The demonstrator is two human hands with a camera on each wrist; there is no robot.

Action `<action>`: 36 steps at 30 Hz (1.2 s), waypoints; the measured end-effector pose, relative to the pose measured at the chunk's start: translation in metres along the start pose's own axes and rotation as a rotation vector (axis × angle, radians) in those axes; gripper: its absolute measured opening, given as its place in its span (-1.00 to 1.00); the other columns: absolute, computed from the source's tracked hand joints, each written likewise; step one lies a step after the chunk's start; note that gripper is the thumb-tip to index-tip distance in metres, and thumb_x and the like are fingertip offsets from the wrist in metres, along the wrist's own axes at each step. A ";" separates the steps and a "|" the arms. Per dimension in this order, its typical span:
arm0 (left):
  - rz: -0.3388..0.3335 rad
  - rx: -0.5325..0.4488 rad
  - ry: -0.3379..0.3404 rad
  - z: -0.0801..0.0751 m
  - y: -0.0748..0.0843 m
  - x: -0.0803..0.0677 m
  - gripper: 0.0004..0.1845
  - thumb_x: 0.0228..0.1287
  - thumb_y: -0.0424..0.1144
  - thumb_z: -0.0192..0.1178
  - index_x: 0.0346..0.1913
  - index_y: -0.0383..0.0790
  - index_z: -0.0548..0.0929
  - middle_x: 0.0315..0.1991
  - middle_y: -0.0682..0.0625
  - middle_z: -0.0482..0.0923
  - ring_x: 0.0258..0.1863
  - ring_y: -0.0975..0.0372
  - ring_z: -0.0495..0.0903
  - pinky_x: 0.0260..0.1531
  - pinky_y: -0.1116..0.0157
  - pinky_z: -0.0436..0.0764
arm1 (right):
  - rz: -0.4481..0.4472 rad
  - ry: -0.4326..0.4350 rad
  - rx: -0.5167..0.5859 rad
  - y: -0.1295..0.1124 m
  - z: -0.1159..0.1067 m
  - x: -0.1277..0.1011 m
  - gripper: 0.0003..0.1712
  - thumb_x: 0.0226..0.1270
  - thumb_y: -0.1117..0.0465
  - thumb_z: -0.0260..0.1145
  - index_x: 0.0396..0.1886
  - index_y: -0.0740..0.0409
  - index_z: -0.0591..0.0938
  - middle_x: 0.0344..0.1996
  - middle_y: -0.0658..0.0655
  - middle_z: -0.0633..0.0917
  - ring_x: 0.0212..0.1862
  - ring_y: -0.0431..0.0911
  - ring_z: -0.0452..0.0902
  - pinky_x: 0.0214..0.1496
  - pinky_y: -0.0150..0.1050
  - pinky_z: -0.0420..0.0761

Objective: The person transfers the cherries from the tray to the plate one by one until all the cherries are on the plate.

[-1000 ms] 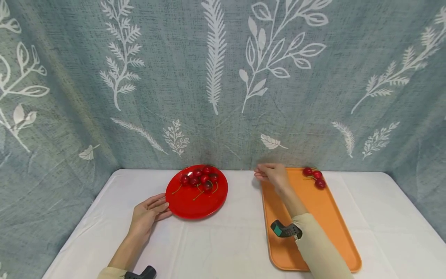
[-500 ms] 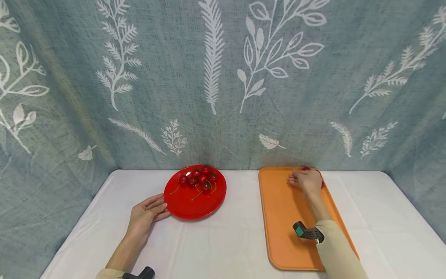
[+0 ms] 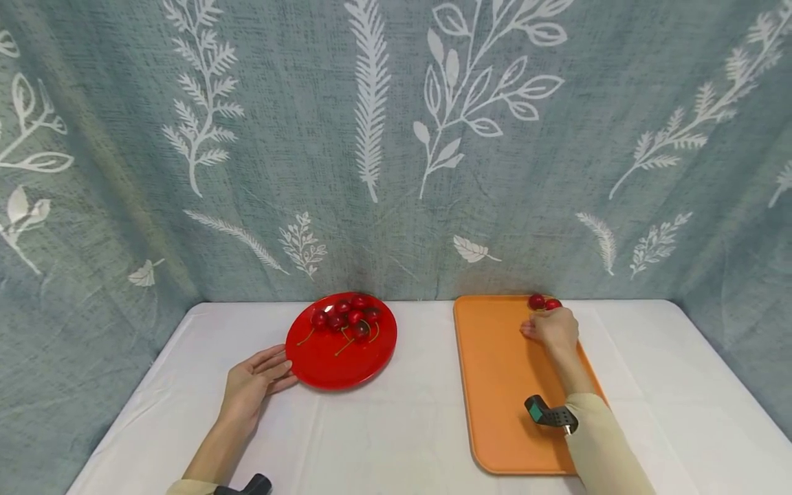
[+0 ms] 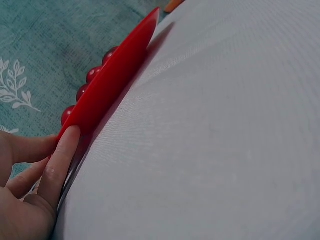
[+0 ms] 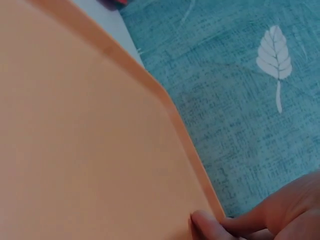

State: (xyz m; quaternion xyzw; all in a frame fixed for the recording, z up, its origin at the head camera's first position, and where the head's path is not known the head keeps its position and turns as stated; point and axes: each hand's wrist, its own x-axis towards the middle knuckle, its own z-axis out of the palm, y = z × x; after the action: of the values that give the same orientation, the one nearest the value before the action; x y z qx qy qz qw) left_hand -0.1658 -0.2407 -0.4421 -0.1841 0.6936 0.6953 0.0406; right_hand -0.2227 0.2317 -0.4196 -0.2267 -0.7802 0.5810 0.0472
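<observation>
In the head view, a round red plate with several stemmed cherries lies at centre left. My left hand is at the plate's left rim; the left wrist view has its fingertips on both sides of that rim. My right hand is over the far right corner of an orange tray, fingers curled downward. Two cherries show just beyond it. A third, seen there before, is hidden. The right wrist view shows only its fingertips low by the tray edge; anything pinched is out of sight.
A white cloth covers the table, with a gap between plate and tray. The tray has a low raised rim. Close behind the table hangs a green-blue leaf-patterned curtain.
My right hand has moved from beyond the tray's left edge rightward to the cherries in its far right corner. The left hand has stayed at the plate. The head view has shifted slightly.
</observation>
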 end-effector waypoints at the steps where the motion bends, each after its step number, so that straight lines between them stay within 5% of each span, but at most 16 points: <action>1: -0.001 -0.003 0.002 0.000 0.000 0.000 -0.43 0.37 -0.41 0.17 0.40 -0.40 0.30 0.07 -0.11 0.58 -0.27 0.31 0.73 -0.17 0.31 0.71 | -0.001 0.007 -0.013 -0.001 0.001 0.001 -0.62 0.29 0.43 0.17 -0.03 0.74 0.53 -0.71 0.13 0.70 -0.74 -0.31 0.58 -0.59 -0.44 0.65; 4: -0.001 -0.007 0.002 -0.002 0.001 0.000 -0.42 0.37 -0.41 0.17 0.40 -0.40 0.30 0.01 -0.04 0.61 -0.27 0.31 0.73 -0.17 0.31 0.71 | -0.014 0.058 -0.096 -0.003 0.006 0.005 -0.64 0.31 0.38 0.20 -0.09 0.70 0.57 -0.74 0.13 0.69 -0.77 -0.31 0.55 -0.57 -0.39 0.67; 8: 0.001 -0.013 -0.007 -0.002 0.002 0.000 -0.42 0.37 -0.41 0.16 0.40 -0.41 0.29 -0.02 -0.01 0.61 -0.27 0.31 0.73 -0.17 0.31 0.70 | -0.027 0.130 -0.249 -0.006 0.008 0.008 -0.62 0.32 0.31 0.25 -0.15 0.69 0.60 -0.74 0.18 0.68 -0.82 -0.31 0.51 -0.15 -0.14 0.72; 10: 0.001 -0.015 -0.012 -0.002 0.001 0.000 -0.42 0.37 -0.42 0.16 0.40 -0.42 0.28 0.00 -0.03 0.61 -0.27 0.31 0.73 -0.17 0.31 0.70 | 0.005 0.118 -0.184 -0.006 0.006 0.009 -0.59 0.32 0.32 0.25 -0.10 0.71 0.55 -0.74 0.19 0.68 -0.81 -0.28 0.53 -0.10 -0.07 0.69; 15: 0.003 -0.007 -0.023 0.000 -0.002 0.000 -0.42 0.37 -0.42 0.16 0.40 -0.43 0.28 0.07 -0.10 0.59 -0.27 0.29 0.73 -0.17 0.31 0.71 | 0.125 0.049 0.115 -0.004 0.000 0.010 -0.47 0.33 0.40 0.23 0.12 0.75 0.31 -0.81 0.06 0.62 -0.78 -0.22 0.57 -0.56 -0.34 0.68; 23: -0.005 0.001 -0.012 0.001 -0.002 0.000 -0.43 0.37 -0.40 0.17 0.40 -0.40 0.30 0.12 -0.15 0.57 -0.26 0.29 0.73 -0.16 0.31 0.70 | 0.145 0.072 0.016 -0.005 -0.004 0.012 -0.40 0.35 0.33 0.24 0.15 0.76 0.28 -0.84 -0.05 0.57 -0.80 -0.24 0.55 -0.61 -0.45 0.62; 31: 0.010 0.012 -0.003 0.001 -0.002 0.001 -0.44 0.37 -0.41 0.16 0.39 -0.41 0.31 0.13 -0.18 0.55 -0.27 0.29 0.73 -0.17 0.32 0.71 | 0.141 0.037 0.110 -0.010 -0.007 0.007 -0.45 0.29 0.44 0.23 0.12 0.80 0.29 -0.81 0.02 0.61 -0.77 -0.20 0.59 -0.59 -0.39 0.65; 36: 0.015 0.003 -0.014 0.000 0.000 0.000 -0.44 0.38 -0.42 0.15 0.39 -0.42 0.30 0.08 -0.12 0.58 -0.27 0.30 0.73 -0.17 0.31 0.70 | 0.061 0.098 -0.016 -0.018 -0.012 0.007 -0.53 0.22 0.38 0.35 -0.06 0.75 0.47 -0.74 0.12 0.64 -0.79 -0.23 0.56 -0.51 -0.36 0.68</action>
State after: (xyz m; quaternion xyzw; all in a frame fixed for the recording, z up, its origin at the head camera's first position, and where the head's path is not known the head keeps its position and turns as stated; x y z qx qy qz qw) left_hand -0.1659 -0.2411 -0.4425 -0.1741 0.6957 0.6957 0.0407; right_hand -0.2308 0.2411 -0.4001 -0.2789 -0.7742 0.5644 0.0656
